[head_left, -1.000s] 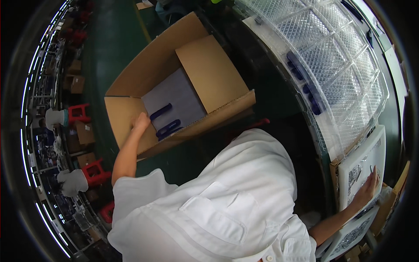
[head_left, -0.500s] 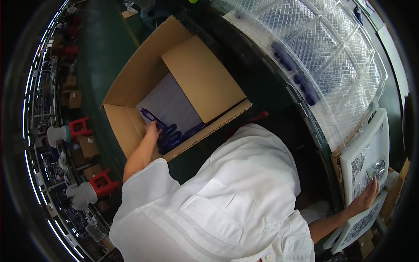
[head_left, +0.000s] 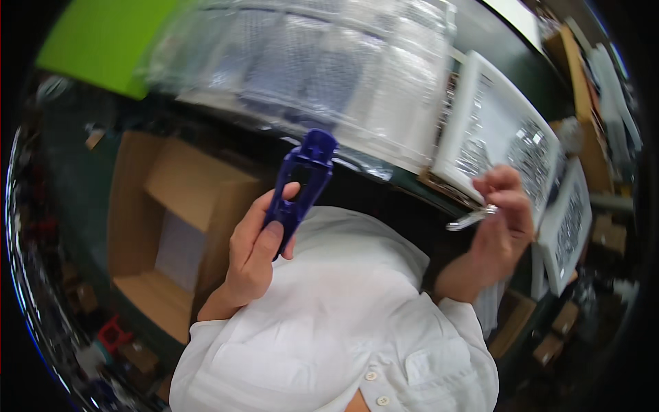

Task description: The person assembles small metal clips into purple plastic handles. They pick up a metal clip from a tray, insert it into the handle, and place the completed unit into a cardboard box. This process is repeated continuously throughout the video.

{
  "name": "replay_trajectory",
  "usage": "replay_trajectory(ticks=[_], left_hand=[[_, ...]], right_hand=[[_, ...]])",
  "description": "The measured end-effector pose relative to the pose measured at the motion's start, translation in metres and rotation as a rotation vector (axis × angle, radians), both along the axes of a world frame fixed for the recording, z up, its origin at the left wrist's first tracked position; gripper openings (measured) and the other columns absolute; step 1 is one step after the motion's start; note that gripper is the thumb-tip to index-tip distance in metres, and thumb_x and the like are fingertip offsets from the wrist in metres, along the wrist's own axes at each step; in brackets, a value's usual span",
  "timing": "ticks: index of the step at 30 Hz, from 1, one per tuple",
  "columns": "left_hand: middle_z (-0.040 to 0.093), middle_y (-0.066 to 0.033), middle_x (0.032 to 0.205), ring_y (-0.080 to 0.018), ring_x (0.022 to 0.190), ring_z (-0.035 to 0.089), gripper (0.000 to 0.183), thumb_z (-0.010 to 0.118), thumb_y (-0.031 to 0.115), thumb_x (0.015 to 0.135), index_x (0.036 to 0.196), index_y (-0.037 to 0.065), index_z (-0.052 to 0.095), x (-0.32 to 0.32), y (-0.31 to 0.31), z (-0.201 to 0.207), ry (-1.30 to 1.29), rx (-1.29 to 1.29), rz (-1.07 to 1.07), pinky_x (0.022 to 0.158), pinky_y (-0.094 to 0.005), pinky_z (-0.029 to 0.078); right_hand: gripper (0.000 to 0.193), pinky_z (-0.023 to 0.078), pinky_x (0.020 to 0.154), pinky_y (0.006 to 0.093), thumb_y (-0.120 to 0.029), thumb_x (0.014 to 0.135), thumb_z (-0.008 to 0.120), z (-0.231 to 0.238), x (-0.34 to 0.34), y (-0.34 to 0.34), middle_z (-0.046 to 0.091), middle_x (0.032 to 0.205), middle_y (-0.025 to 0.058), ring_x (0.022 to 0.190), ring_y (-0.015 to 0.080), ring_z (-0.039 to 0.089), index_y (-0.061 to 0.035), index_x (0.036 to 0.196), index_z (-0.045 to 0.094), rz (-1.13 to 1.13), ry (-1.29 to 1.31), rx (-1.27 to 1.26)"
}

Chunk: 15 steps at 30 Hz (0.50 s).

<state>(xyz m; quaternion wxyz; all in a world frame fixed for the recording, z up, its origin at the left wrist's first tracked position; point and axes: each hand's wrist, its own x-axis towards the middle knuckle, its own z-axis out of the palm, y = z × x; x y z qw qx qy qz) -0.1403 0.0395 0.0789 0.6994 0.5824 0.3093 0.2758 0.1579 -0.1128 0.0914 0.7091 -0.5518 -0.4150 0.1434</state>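
My left hand point(head_left: 250, 257) is closed around a dark blue plastic handle-shaped part point(head_left: 317, 172) with an oblong opening. The part is held up tilted in front of my chest, its wider end pointing up and away. Off to the right, my right hand point(head_left: 504, 230) pinches a small, shiny, lever-like metal piece point(head_left: 468, 219). That hand is slightly blurred and hovers by the near corner of a white tray point(head_left: 458, 123), in which many similar shiny metal pieces lie in piles. The two held parts are well apart.
An open cardboard box point(head_left: 127, 206) with a grey sheet inside stands at my left. Clear plastic compartment trays point(head_left: 391, 89) cover the bench ahead, beside a bright green panel point(head_left: 103, 44). A second white tray point(head_left: 547, 250) of metal pieces sits at right. A red stool point(head_left: 115, 334) is lower left.
My left hand has come out of the cardboard box with the blue plastic part. My right hand has left the white tray with a metal piece. The view has swung to the right.
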Motion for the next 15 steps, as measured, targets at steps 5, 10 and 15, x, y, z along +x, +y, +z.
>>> replay_trajectory(ticks=[5, 10, 15], left_hand=[[0.065, -0.0041, 0.089, -0.0057, 0.066, 0.054, 0.036, 0.044, 0.017, 0.114, 0.143, 0.000, 0.055, 0.089, -0.015, -0.018, 0.020, 0.016, -0.399, 0.062, -0.0214, 0.045], [0.073, -0.0068, 0.091, -0.0077, 0.066, 0.062, 0.033, 0.049, 0.006, 0.109, 0.141, -0.001, 0.057, 0.119, -0.032, -0.029, 0.010, 0.056, -0.522, 0.061, -0.0241, 0.052], [0.072, -0.0068, 0.090, -0.0077, 0.066, 0.061, 0.034, 0.048, 0.007, 0.109, 0.140, -0.002, 0.057, 0.127, -0.033, -0.025, 0.082, 0.054, -0.564, 0.062, -0.0240, 0.052]], right_hand=[[0.020, 0.050, 0.101, 0.0447, 0.003, 0.078, 0.082, 0.032, -0.019, 0.000, 0.062, 0.140, 0.0202, 0.126, 0.0333, 0.063, -0.0027, 0.096, 0.074, -0.116, -0.272, -0.279], [0.018, 0.055, 0.093, 0.0421, 0.006, 0.076, 0.081, 0.023, -0.020, -0.012, 0.063, 0.138, 0.0237, 0.123, 0.0376, 0.065, 0.0005, 0.090, 0.072, -0.253, -0.515, -0.388], [0.015, 0.056, 0.091, 0.0417, 0.007, 0.076, 0.078, 0.010, -0.016, -0.016, 0.064, 0.135, 0.0238, 0.119, 0.0378, 0.065, 0.0008, 0.087, 0.070, -0.322, -0.563, -0.436]])
